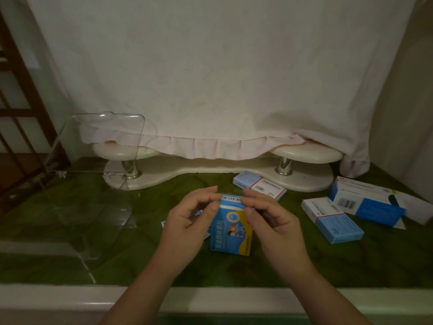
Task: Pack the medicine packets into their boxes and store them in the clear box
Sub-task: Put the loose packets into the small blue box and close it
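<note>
Blue-and-yellow medicine box stands on end on the green marbled surface. Your left hand and right hand each pinch its top flap, one from either side. You can't tell from here whether the flap is tucked or whether packets are inside.

Risks:
- The card is thin and glossy. Pinch too hard and the flap creases, or the tab misses its slot.
- The box is tall and narrow on its end, so a sideways tug tips it.
- The clear box sits well left of the medicine box, lid raised. It is hard transparent plastic with rounded corners. Its walls barely show in this dim light, so you could clip the rim on the carry.

Flat blue-and-white cartons lie right of the medicine box.
</note>
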The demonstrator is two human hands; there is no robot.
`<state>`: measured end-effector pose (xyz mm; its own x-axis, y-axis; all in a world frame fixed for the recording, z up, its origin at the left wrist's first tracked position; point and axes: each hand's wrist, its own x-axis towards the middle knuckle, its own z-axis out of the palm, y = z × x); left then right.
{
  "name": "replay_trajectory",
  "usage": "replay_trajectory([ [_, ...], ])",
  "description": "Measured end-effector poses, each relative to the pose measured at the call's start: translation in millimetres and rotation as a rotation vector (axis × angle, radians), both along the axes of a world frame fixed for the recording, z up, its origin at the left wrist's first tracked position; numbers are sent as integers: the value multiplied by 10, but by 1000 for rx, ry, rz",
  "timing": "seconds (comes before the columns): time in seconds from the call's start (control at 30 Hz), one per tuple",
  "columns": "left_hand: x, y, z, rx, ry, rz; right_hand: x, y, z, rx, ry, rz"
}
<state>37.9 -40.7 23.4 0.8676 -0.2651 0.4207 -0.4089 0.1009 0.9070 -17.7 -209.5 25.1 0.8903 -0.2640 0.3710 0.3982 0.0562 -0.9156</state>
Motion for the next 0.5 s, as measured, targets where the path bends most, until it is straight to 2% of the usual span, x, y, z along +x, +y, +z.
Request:
replay_trajectory([
  [0.5,-19,49,-70,115,-154,25,-22,-17,-55,-67,-17,-30],
])
